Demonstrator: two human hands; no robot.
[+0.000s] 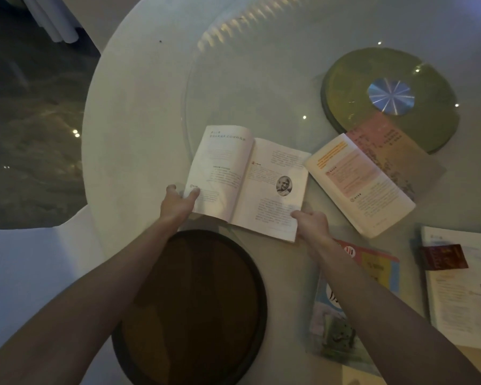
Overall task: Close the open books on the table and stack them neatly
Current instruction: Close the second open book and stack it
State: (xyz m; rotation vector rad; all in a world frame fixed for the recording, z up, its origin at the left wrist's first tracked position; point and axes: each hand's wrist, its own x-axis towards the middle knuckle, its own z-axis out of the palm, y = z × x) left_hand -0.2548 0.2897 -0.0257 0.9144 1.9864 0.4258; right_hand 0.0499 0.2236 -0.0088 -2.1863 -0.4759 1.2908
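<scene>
An open book [247, 179] with white pages and a small round portrait lies on the round white table [139, 112] in front of me. My left hand [178, 202] grips its lower left corner, thumb on the page. My right hand [311, 223] holds its lower right corner. A second open book [361, 184] with orange and pink panels lies tilted just to the right. A closed book with a colourful cover [372, 268] rests under my right forearm. Another open book [461, 290] lies at the right edge.
A dark round tray [195, 307] sits at the near table edge between my forearms. A green disc [389, 95] with a shiny hub shows under the glass turntable at the back right. A small dark red card [443, 257] lies on the rightmost book. Dark floor is to the left.
</scene>
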